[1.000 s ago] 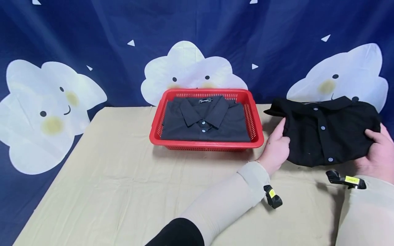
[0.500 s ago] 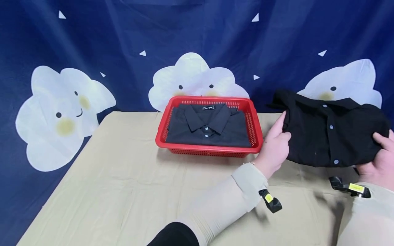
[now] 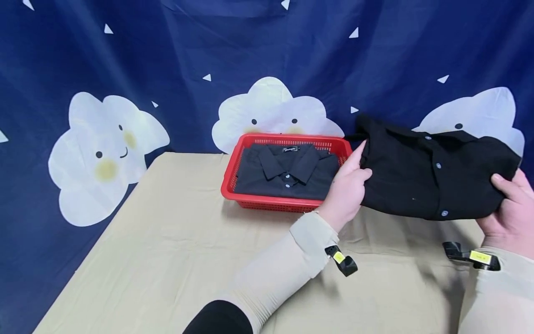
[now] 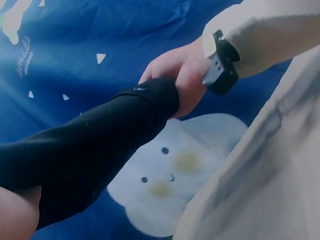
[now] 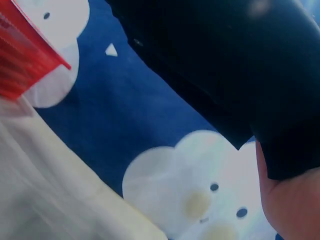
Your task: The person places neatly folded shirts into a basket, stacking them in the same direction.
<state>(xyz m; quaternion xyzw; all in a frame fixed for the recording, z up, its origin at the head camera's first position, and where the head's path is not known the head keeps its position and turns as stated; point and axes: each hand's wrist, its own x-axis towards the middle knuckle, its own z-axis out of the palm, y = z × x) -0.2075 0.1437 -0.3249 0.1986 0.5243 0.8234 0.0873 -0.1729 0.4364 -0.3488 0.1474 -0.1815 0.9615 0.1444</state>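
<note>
A folded black shirt [image 3: 400, 171] with pale buttons down its front is held up off the table, at the right of the head view. My left hand [image 3: 348, 185] grips its left side, thumb on the near face. On the opposite side my right hand [image 3: 511, 208] pinches the edge with the thumb in front; its other fingers are hidden behind the cloth. The left wrist view shows the shirt [image 4: 100, 140] stretched between both hands. A dark collared shirt [image 3: 271, 178] lies folded, collar up, inside the red basket [image 3: 271, 202].
Beige cloth covers the table [image 3: 175, 232], on which the basket stands near the back edge. Behind it hangs a dark blue curtain [image 3: 187, 41] with smiling white clouds. My left forearm crosses in front of the basket's right end.
Both hands have lifted the black shirt higher and carried it left toward the basket; my left hand now overlaps the basket's right corner. The head view has shifted, moving the backdrop rightward.
</note>
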